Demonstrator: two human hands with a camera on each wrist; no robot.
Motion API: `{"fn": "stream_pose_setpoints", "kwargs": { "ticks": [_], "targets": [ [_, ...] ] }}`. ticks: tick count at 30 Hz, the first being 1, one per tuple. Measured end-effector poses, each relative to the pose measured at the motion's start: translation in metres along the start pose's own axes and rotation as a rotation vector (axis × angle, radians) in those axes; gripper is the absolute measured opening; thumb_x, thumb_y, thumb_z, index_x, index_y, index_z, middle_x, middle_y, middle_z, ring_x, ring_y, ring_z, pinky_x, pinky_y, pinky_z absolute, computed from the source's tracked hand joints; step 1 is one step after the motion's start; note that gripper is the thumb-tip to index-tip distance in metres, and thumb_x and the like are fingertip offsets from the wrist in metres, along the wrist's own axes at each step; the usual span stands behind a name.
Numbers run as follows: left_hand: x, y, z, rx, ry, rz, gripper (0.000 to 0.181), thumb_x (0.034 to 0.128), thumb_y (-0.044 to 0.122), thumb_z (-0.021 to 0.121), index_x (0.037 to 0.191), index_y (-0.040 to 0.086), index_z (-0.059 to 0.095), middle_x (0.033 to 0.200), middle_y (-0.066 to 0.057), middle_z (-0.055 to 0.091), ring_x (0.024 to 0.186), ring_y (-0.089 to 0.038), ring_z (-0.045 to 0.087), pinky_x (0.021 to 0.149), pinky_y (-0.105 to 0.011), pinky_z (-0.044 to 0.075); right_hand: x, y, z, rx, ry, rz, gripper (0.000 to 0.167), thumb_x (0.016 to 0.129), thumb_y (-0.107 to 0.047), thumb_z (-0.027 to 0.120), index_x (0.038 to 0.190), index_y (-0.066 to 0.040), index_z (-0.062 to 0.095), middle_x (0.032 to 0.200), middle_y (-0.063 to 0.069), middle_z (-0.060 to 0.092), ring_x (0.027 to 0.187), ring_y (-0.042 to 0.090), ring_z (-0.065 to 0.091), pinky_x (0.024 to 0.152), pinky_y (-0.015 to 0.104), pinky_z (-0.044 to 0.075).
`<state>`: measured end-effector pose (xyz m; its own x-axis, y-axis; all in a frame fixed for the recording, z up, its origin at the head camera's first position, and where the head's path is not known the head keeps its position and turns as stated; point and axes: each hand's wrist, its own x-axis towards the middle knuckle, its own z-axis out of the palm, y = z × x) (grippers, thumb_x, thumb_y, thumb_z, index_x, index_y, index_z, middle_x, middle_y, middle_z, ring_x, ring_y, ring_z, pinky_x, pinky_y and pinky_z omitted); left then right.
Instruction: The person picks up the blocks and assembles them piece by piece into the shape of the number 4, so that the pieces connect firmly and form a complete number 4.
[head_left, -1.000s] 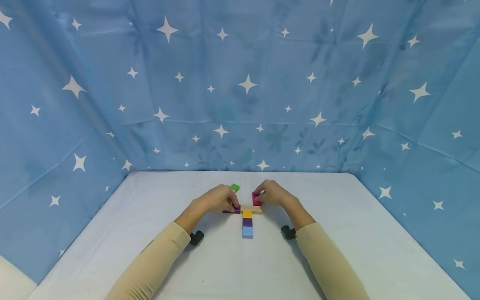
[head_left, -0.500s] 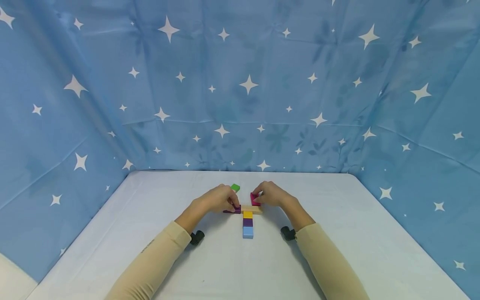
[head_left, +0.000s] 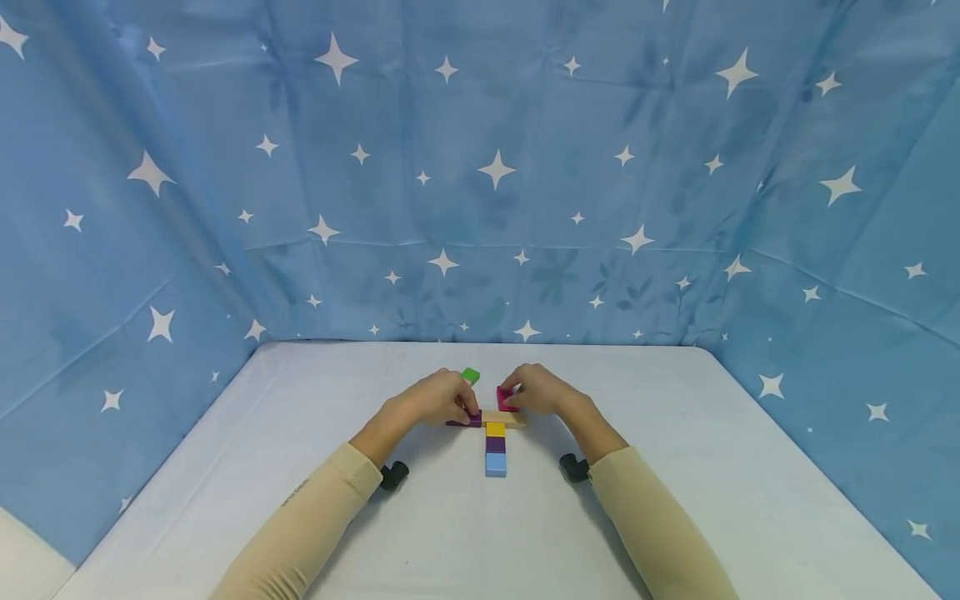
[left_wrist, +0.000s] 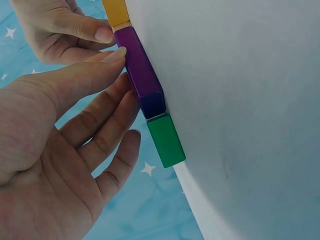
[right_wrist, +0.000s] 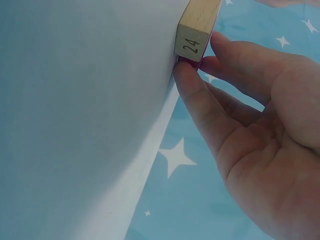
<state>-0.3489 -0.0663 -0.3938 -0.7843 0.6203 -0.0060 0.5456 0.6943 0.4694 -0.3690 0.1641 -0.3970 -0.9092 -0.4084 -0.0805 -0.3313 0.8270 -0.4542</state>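
In the head view my left hand [head_left: 444, 398] pinches a long purple block [left_wrist: 142, 70], its thumb on one side and fingers on the other. The block lies end to end with a plain wooden block [head_left: 504, 418], marked 24 on its end in the right wrist view. My right hand [head_left: 542, 389] pinches a magenta block [head_left: 501, 400] just behind the wooden one; fingers cover part of it. In front of the wooden block, a yellow block [head_left: 495, 429], a short purple block [head_left: 495, 445] and a light blue block [head_left: 495, 464] form a line toward me.
A green block [head_left: 471, 376] lies behind my left hand, partly hidden. All stand on a white-covered table [head_left: 480, 533]. A blue star-patterned curtain [head_left: 480, 208] encloses its back and sides. Black wrist cameras [head_left: 393, 476] sit below both wrists.
My right hand has slid the magenta block a little to the left, behind the wooden block. My left hand stays in place on the purple block.
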Motion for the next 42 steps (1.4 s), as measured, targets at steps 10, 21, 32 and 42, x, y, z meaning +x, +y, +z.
{"fn": "stream_pose_setpoints", "kwargs": {
  "ticks": [10, 21, 32, 42],
  "targets": [
    [0.000, 0.000, 0.000, 0.001, -0.001, 0.007, 0.013, 0.0899, 0.007, 0.081, 0.099, 0.015, 0.084, 0.093, 0.006, 0.077, 0.081, -0.012, 0.062, 0.077, -0.026, 0.056, 0.000, -0.003, 0.003, -0.010, 0.003, 0.000, 0.030, 0.096, -0.015, 0.076, 0.125, -0.008, 0.076, 0.122, 0.008, 0.074, 0.101, 0.019, 0.068, 0.097, 0.038, 0.059],
    [-0.001, 0.000, 0.000, -0.006, 0.000, 0.010, 0.013, 0.0894, 0.006, 0.081, 0.099, 0.016, 0.084, 0.093, 0.006, 0.077, 0.081, -0.011, 0.062, 0.075, -0.026, 0.056, -0.001, -0.006, 0.005, -0.021, -0.001, -0.024, 0.028, 0.096, -0.012, 0.074, 0.124, -0.006, 0.076, 0.117, 0.007, 0.074, 0.093, 0.017, 0.062, 0.088, 0.033, 0.059],
    [0.000, -0.001, 0.000, -0.004, 0.000, 0.005, 0.013, 0.0902, 0.007, 0.081, 0.099, 0.016, 0.084, 0.093, 0.007, 0.077, 0.083, -0.012, 0.062, 0.078, -0.027, 0.056, -0.003, -0.009, 0.005, -0.015, 0.002, -0.032, 0.031, 0.097, -0.014, 0.075, 0.126, -0.007, 0.075, 0.119, 0.008, 0.074, 0.095, 0.018, 0.063, 0.095, 0.036, 0.058],
    [0.000, -0.002, 0.001, -0.001, 0.003, 0.005, 0.013, 0.0902, 0.008, 0.081, 0.098, 0.017, 0.084, 0.092, 0.009, 0.077, 0.083, -0.012, 0.062, 0.080, -0.028, 0.056, -0.003, -0.011, 0.006, -0.027, -0.001, -0.049, 0.032, 0.096, -0.015, 0.075, 0.127, -0.006, 0.074, 0.118, 0.008, 0.074, 0.094, 0.019, 0.063, 0.096, 0.036, 0.058]
  ]
}}
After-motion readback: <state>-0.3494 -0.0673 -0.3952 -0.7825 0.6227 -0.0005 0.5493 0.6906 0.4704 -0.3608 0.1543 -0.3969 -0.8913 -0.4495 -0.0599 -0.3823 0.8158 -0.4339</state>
